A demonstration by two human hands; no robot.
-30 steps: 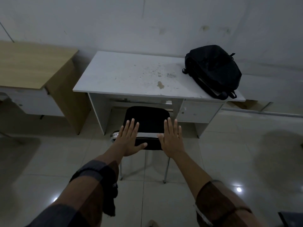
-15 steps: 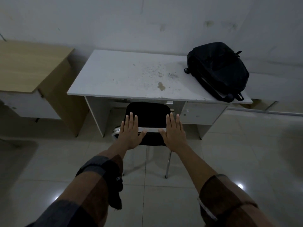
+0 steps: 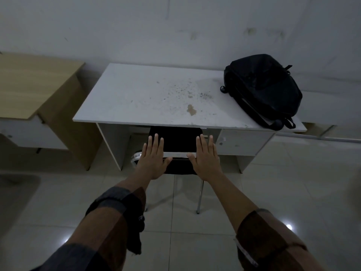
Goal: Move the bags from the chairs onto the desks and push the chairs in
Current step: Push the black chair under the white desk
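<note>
A black backpack [image 3: 263, 90] lies on the right end of the white desk [image 3: 140, 94]. A black chair [image 3: 175, 139] with metal legs stands at the desk's knee gap, its seat partly under the desktop. My left hand [image 3: 152, 159] presses flat against the left side of the chair's backrest, fingers straight. Flat on the right side of the backrest lies my right hand [image 3: 207, 159], fingers straight too.
A wooden-topped desk [image 3: 33, 85] stands to the left, close beside the white one. A wall runs behind both desks. Pale floor tiles [image 3: 283, 192] spread around the chair. A low ledge [image 3: 332, 106] runs along the wall at right.
Both hands have pushed the chair forward, so more of its seat now sits under the white desk. The view has come closer to the desk.
</note>
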